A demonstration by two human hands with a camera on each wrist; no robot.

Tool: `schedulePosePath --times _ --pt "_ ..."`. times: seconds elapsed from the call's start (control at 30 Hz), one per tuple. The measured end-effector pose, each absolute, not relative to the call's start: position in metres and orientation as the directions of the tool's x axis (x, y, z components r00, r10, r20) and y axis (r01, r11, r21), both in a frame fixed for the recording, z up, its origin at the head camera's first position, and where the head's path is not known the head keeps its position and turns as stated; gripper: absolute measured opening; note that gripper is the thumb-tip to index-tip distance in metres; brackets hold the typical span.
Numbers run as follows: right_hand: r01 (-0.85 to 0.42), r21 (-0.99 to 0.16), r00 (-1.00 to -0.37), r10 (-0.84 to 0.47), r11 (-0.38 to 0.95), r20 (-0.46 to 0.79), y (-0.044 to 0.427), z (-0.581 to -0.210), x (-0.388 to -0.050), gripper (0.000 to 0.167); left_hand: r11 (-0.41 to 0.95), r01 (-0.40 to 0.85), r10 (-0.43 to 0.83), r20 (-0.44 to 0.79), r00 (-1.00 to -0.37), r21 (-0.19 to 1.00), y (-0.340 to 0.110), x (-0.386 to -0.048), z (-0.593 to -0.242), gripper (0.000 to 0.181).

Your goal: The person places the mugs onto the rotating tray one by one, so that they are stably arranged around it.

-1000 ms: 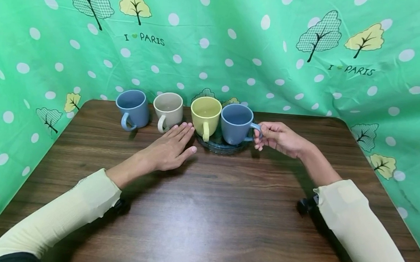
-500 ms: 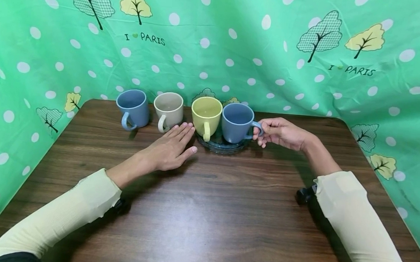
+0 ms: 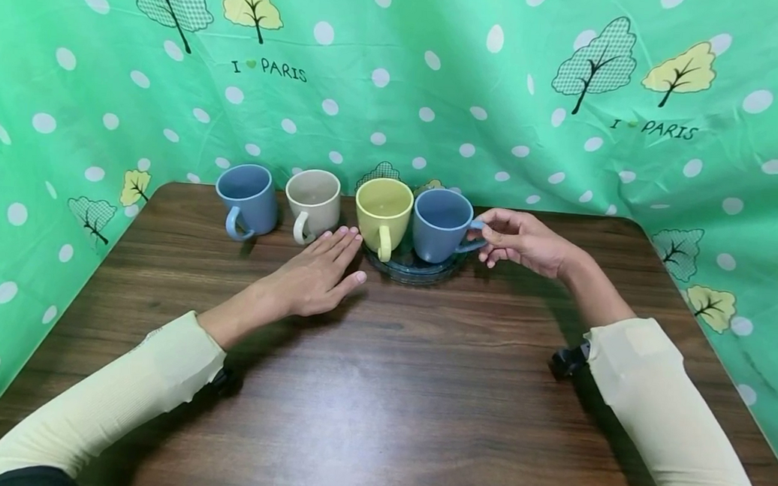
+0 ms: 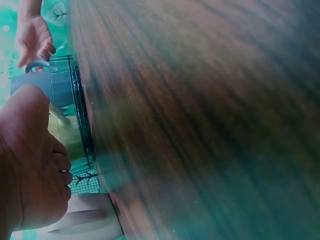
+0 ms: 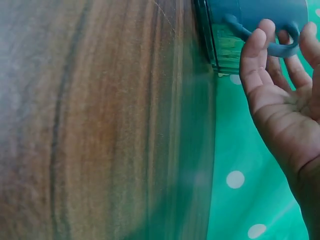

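A blue mug (image 3: 441, 228) stands upright on a clear glass dish (image 3: 414, 278), its handle to the right. My right hand (image 3: 527, 244) is at that handle (image 5: 282, 50), fingers spread and loosened around it. In the right wrist view the thumb stands apart from the fingers. A yellow mug (image 3: 383, 211) sits beside the blue one on the same dish, handle forward. My left hand (image 3: 315, 275) lies palm down on the table with straight fingers, fingertips in front of a beige mug (image 3: 312, 198). Farther left stands a second blue mug (image 3: 248, 201).
The brown wooden table (image 3: 378, 393) reaches to a green polka-dot cloth (image 3: 428, 72) that hangs behind and at both sides. All the mugs line its back edge. A black wrist camera (image 3: 567, 361) hangs under the right sleeve.
My right hand has loosened its grip on the blue mug's handle and its fingers have spread. That mug shifted very slightly back and right. The left hand has stayed in place.
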State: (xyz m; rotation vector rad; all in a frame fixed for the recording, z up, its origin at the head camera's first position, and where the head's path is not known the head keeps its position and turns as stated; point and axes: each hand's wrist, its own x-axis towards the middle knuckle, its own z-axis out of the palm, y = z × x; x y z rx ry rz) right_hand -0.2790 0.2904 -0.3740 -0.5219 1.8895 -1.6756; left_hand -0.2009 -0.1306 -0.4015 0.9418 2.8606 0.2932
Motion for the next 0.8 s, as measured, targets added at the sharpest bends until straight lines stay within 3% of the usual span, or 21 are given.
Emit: schedulePosePath --times 0.33,0.8 --pt "-0.148 -0.954 -0.86 -0.51 0.26 -0.005 0.285 -0.378 -0.274 0.022 0.791 0.572 0.594 -0.052 -0.802 0.216 -0.131 -0.2 -0.401 0.079" --pt "-0.268 -0.91 -0.869 -0.487 0.318 0.086 0.272 -0.38 -0.274 0.027 0.797 0.562 0.587 -0.066 -0.807 0.221 -0.13 -0.205 -0.4 0.079"
